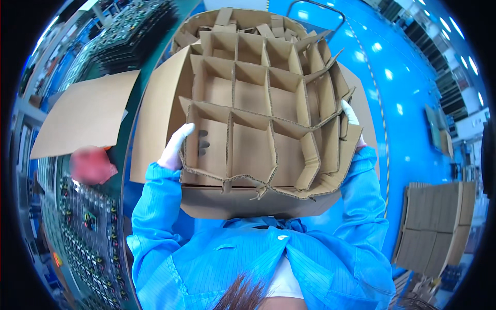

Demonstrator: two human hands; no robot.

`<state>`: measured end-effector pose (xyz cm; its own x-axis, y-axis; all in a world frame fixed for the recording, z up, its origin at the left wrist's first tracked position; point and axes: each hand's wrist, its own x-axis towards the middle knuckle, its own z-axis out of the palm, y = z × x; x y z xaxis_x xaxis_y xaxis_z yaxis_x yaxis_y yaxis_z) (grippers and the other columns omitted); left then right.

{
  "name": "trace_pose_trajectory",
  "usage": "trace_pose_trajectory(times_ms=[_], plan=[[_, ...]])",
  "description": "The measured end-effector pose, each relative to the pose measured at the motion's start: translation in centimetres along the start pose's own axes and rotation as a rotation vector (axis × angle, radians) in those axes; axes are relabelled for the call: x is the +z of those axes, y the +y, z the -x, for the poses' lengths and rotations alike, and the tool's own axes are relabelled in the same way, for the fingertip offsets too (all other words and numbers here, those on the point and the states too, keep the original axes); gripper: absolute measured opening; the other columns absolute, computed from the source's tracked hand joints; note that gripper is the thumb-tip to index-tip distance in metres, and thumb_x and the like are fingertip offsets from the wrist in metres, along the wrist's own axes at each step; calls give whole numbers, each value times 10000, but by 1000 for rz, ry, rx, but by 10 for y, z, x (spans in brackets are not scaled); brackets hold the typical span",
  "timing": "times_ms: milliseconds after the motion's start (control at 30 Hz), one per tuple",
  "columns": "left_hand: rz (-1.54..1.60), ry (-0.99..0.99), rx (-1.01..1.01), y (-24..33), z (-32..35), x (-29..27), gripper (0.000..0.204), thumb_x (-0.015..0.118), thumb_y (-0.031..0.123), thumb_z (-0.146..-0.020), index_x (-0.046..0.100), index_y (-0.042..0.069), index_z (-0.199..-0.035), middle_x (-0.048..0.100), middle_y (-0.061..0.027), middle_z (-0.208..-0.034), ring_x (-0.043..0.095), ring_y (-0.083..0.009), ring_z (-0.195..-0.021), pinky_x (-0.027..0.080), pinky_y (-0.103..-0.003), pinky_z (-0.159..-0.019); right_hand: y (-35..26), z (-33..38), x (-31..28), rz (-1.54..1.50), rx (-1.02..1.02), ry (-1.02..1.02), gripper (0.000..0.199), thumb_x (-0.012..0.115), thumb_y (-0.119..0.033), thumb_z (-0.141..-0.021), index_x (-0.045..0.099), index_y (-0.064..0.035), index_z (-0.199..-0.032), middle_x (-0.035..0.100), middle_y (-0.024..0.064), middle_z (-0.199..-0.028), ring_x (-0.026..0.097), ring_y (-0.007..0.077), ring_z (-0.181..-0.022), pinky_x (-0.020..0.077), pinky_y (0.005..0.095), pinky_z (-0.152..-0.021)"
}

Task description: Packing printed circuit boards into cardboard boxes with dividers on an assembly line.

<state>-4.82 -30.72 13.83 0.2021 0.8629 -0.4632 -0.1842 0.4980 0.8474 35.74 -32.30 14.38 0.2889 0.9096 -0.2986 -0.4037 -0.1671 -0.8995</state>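
Note:
A cardboard divider grid (250, 119) with many square cells is held over an open cardboard box (243, 202). Its right side and near edge are bent and skewed. My left hand (178, 147), in a white glove with grey fingertips, is closed around the grid's left wall; the fingertips show inside the near left cell. At the right side, my right hand (351, 114), also gloved, grips the outer cardboard with the thumb up, its other fingers hidden behind the wall. Beneath the cells, a flat brown surface shows through.
Behind the grid, a container (194, 23) holds loose cardboard pieces. To the left, a green bench carries a cardboard sheet (88, 113), a red bundle (93, 165) and circuit boards (90, 227), with stacked boards (134, 36) farther back. Folded cardboard (429, 222) stands at right on the blue floor.

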Motion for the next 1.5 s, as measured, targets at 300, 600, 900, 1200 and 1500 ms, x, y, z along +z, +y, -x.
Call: trace_pose_trajectory(times_ms=[300,600,900,1200,1500], plan=[[124,97,-43,-8,14,-6,777,594,533,-712,360,39,-1264,438,-180,-1113,496,-272,-933,411,-385,-808,2,46,-36,74,-126,139,469,566,-341,-842,496,-69,-1217,535,132,-1159,507,253,-1046,373,357,-946],[54,309,-151,-12,-12,6,840,596,600,-690,351,75,-1298,476,-167,-1144,513,-264,-995,413,-370,-880,17,36,-43,18,169,304,580,629,-362,-789,447,-63,-1252,510,157,-1149,484,287,-1069,394,408,-942],[18,324,-67,-20,-40,-12,939,602,594,-685,256,22,-1345,423,-246,-1235,491,-341,-1094,426,-427,-899,38,-9,-34,-86,195,207,699,673,-394,-733,400,-71,-1290,390,187,-1291,416,336,-1155,374,404,-957],[-70,270,-105,-9,-32,-15,888,601,561,-704,256,64,-1354,399,-226,-1236,493,-353,-1057,425,-428,-878,22,9,-19,204,161,228,691,657,-411,-741,412,-33,-1265,435,172,-1245,487,333,-1071,393,423,-923],[-62,216,121,8,1,-1,767,559,469,-776,229,126,-1378,359,-224,-1255,448,-376,-1085,392,-465,-896,26,13,-62,-14,10,94,644,646,-339,-761,378,-75,-1285,461,197,-1207,528,329,-1032,410,443,-929]])
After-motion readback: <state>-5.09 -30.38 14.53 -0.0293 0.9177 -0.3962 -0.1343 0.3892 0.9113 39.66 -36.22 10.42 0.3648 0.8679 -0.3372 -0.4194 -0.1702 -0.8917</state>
